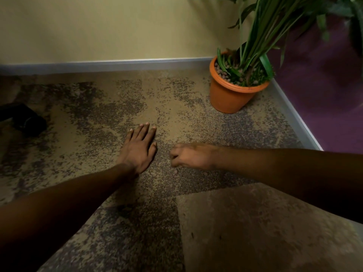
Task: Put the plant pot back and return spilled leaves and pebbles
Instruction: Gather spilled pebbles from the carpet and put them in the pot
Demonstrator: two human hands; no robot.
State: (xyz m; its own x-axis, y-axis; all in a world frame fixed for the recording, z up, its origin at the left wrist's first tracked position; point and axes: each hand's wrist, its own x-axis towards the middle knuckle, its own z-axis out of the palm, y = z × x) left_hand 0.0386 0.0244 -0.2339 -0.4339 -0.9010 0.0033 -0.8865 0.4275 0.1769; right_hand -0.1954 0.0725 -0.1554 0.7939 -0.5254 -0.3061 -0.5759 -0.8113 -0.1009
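The pot (231,95) is standing upright on the carpet (102,107) in the far right corner, where the yellow wall (98,26) is meeting the purple wall (324,95). It is holding a plant (261,36) whose long green leaves are rising and spreading up out of view, and brownish pebbles (221,72) are lying around the stems, filling the pot close to its rim. A grey skirting (117,64) is running along the foot of both walls, and the pot is sitting near it on both sides. The left hand (138,148) is lying flat on the carpet in the middle, palm down, fingers stretched and close together, gripping nothing. The right hand (188,156) is hovering or resting just to its right, fingers curled under in a loose fist; whether it is holding anything cannot be told. A small pebble (175,171) is lying on the carpet just below that hand, with another faint one (205,173) to its right. Open carpet is stretching between the hands and the pot. A dark object (25,120), too dim to identify, is lying at the far left. A paler carpet patch (255,222) is filling the near right.
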